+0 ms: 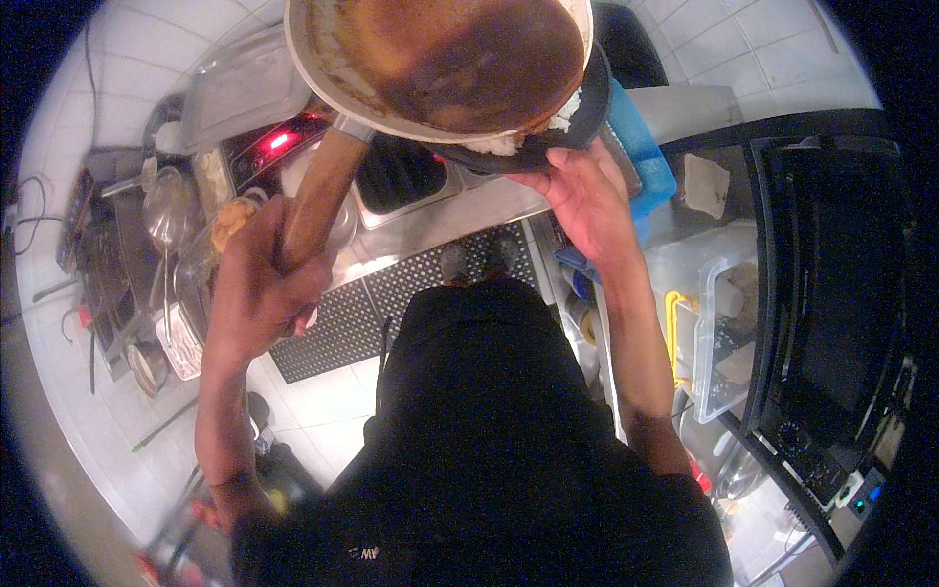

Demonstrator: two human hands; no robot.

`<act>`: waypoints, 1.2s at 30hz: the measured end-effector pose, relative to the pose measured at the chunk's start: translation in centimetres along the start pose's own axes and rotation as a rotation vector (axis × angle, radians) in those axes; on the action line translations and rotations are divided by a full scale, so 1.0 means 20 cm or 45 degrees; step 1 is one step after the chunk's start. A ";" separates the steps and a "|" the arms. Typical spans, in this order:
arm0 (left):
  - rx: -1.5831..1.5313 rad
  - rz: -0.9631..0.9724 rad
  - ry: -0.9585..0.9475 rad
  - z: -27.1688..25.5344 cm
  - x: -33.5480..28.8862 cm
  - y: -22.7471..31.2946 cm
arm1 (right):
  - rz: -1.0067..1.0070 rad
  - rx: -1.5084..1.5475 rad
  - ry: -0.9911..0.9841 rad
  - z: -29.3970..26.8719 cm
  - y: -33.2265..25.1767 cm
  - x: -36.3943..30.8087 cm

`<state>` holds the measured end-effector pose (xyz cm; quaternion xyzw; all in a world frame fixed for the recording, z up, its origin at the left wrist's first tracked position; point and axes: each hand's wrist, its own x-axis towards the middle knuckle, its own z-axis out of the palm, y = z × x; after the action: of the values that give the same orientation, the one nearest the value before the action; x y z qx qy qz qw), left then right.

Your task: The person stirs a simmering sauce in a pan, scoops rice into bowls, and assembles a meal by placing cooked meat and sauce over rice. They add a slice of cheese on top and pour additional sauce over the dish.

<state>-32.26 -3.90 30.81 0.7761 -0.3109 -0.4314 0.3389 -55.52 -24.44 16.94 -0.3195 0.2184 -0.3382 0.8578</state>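
My left hand [262, 279] is closed around the wooden handle [323, 191] of a frying pan. That pan [315, 73], light-coloured with a stained inside, is raised at the top of the view and holds brown sauce [504, 59]. Partly under the pan is a black dish [599, 93], with white rice [494, 146] showing along the pan's near edge. My right hand [592, 207] grips the dish's near right rim, thumb on top. Most of the dish is hidden by the pan, and the rice touches or lies very close to the pan's rim.
A cooktop with a glowing red display [279, 142] and a clear plastic lid [245, 88] are at the left. A blue tray [650, 181] stands right of the dish. Farther right are a clear box with yellow clips [729, 323] and a large black appliance [831, 274]. A perforated mat [337, 328] covers the floor.
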 end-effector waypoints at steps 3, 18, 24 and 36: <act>-0.012 -0.026 -0.008 -0.01 -0.01 0.00 | 0.013 0.003 0.010 0.00 0.00 -0.01; 0.001 -0.023 0.209 -0.05 -0.07 0.03 | -0.012 -0.057 -0.037 0.04 -0.03 -0.08; 0.006 -0.063 0.251 -0.06 -0.08 0.03 | -0.006 0.049 0.035 0.00 0.01 -0.10; 0.024 0.046 0.253 -0.07 -0.09 -0.02 | -0.058 -0.034 -0.133 -0.01 -0.03 -0.03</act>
<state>-31.71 -1.97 31.87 0.8127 -0.2936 -0.3430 0.3683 -56.35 -24.40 17.40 -0.3531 0.1704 -0.3374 0.8558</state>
